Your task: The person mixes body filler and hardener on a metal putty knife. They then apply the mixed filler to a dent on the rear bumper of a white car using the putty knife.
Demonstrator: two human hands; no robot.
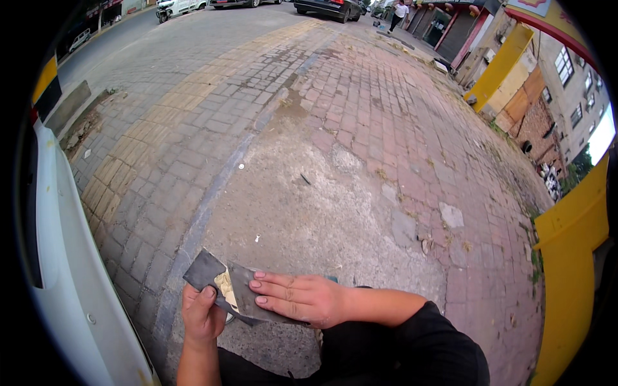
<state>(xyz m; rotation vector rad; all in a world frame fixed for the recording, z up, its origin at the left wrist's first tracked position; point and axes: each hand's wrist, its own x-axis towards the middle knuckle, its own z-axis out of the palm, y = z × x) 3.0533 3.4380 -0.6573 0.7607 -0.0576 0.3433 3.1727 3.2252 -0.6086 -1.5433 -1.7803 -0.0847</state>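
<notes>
Low in the head view, my left hand (pixel 201 316) grips a dark grey flat plate (pixel 205 267), thumb on top near its edge. A lump of cream-coloured putty (pixel 224 287) sits on this plate. My right hand (pixel 301 297) has its fingers laid straight across a second dark, flat spreader (pixel 243 283), whose edge meets the putty. The right thumb is hidden beneath the spreader. Both hands are close together above the pavement, in front of my dark-clothed legs (pixel 367 350).
A white vehicle panel (pixel 71 257) stands close on my left. Yellow posts (pixel 573 270) rise on the right. Rough concrete (pixel 302 225) and brick paving (pixel 399 128) lie ahead. Parked cars (pixel 328 8) and a walking person (pixel 399 13) are far off.
</notes>
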